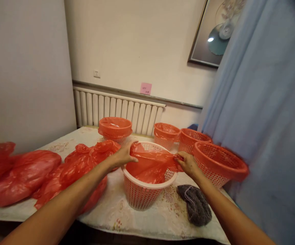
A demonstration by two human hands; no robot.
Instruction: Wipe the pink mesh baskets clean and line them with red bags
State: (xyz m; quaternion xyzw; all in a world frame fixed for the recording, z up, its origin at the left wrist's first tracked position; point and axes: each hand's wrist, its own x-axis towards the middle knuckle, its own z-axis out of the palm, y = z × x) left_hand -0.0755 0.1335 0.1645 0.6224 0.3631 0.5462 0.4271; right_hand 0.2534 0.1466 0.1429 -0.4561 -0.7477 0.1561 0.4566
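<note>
A white perforated basket stands upright on the cloth-covered table, with a thin red plastic bag hanging partly inside it. At the basket's left rim, my left hand has the bag between thumb and fingers. My right hand pinches the bag's other side, just beyond the right rim. The bag's upper edge is stretched between both hands. Part of the basket's far rim shows behind the bag.
Several red-lined baskets stand along the table's back and right. Filled red bags lie at the left. A dark grey fuzzy item lies right of the white basket. A blue curtain hangs at the right.
</note>
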